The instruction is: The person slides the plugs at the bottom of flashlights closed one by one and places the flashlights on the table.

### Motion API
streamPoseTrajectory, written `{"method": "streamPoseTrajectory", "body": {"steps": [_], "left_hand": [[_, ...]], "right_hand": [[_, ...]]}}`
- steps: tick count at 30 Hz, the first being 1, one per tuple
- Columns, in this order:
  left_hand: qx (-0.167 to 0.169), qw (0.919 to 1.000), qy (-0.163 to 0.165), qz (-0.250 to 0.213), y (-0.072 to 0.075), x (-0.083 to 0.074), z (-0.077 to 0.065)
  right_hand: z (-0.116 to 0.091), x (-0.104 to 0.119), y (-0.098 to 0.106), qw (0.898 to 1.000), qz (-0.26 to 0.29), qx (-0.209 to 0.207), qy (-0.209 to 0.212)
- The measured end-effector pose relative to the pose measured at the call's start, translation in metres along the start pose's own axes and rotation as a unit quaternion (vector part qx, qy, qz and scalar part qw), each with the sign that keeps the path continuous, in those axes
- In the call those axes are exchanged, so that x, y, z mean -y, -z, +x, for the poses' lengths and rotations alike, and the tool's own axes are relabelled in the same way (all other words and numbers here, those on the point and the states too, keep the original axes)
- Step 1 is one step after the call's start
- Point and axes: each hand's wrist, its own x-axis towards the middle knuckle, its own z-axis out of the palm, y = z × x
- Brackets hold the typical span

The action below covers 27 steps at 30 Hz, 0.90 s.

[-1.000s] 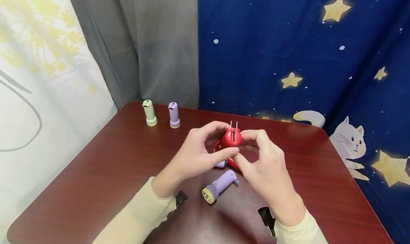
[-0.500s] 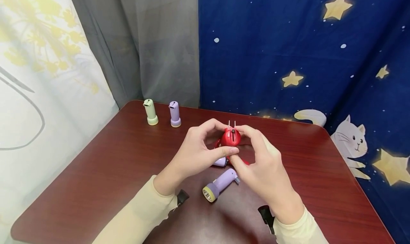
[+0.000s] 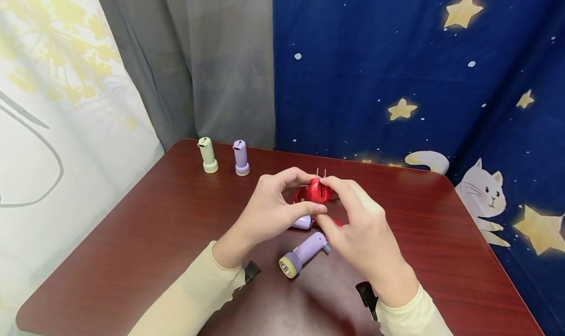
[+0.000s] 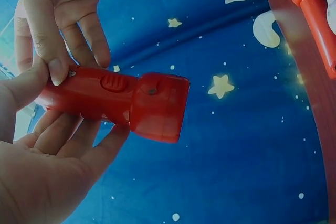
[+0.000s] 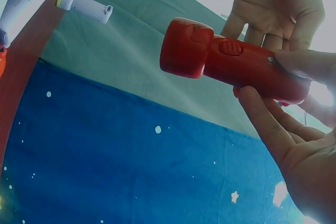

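Observation:
A red flashlight (image 3: 316,194) with two metal plug prongs is held up over the table by both hands, its slotted end facing the head camera. My left hand (image 3: 267,211) grips it from the left, thumb below the slotted end. On the other side my right hand (image 3: 368,228) pinches it, index fingertip at the slot near the prongs and thumb underneath. In the left wrist view the flared head and ribbed switch of the flashlight (image 4: 157,108) show beyond the fingers. The right wrist view has the flashlight (image 5: 184,51) with its head pointing left.
On the dark red table (image 3: 154,247), a purple flashlight (image 3: 306,250) lies with prongs out. Behind it, another purple flashlight (image 3: 302,222) is partly hidden by my hands, beside a red one (image 4: 315,19). Green (image 3: 207,154) and purple (image 3: 240,157) flashlights stand at the back edge.
My right index finger has moved over the slotted end, covering the dark knob that showed there earlier. The red flashlight stays in both hands with only slight shifts.

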Motion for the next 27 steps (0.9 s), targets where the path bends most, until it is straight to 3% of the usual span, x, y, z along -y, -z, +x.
{"method": "streamPoseTrajectory", "body": {"steps": [16, 20, 27], "left_hand": [[-0.004, 1.0, 0.001, 0.005, -0.0029, 0.0052, -0.0009], [-0.006, 1.0, 0.002, 0.005, -0.0039, 0.0058, -0.0009], [0.001, 0.9994, -0.031, 0.016, -0.0055, 0.0058, -0.0028]], "right_hand": [[-0.0034, -0.0033, -0.003, 1.0, -0.006, -0.005, -0.005], [-0.0046, -0.0037, -0.0041, 1.0, -0.021, -0.016, 0.011], [-0.0061, -0.0028, -0.0025, 0.999, -0.022, -0.018, 0.038]]}}
